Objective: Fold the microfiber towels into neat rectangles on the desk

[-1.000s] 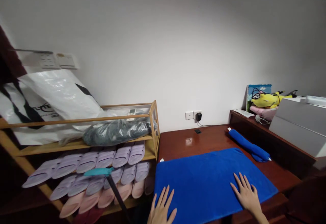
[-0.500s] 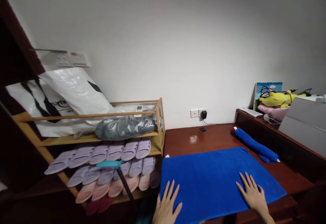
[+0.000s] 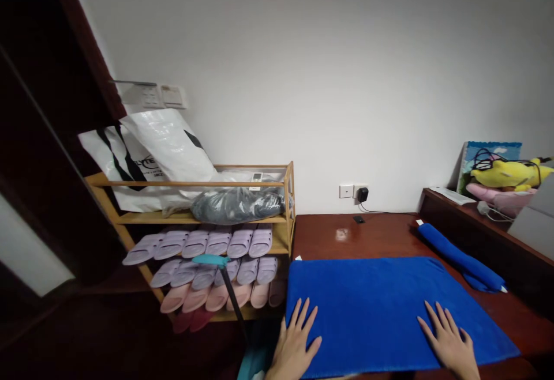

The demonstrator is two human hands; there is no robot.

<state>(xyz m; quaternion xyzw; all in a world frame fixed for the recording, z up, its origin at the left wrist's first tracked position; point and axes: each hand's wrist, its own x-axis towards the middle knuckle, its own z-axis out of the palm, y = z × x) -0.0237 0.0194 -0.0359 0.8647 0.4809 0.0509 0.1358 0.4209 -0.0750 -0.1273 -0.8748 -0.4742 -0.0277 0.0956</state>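
Note:
A blue towel [image 3: 367,311] lies spread flat on the reddish-brown wooden desk [image 3: 320,241]. My left hand [image 3: 296,339] rests on its near left corner, fingers spread and palm down. On the right part of the same towel my right hand [image 3: 448,337] lies flat, fingers apart. Neither hand grips anything. Beyond my right hand, a second blue towel [image 3: 461,259], rolled into a long bundle, lies slantwise along the desk's right side. A small white tag shows at the spread towel's far left corner.
Left of the desk stands a wooden shoe rack [image 3: 288,218] with lilac and pink slippers [image 3: 259,241], white bags [image 3: 168,143] on top. A turquoise-topped handle [image 3: 212,260] leans before it. A plug [image 3: 362,194] sits in the wall socket. At right, a raised ledge [image 3: 450,207] holds a yellow plush toy [image 3: 506,173].
The view has swung left, so everything sits farther right in the picture. Both hands stay flat on the spread towel, with no clear movement across it.

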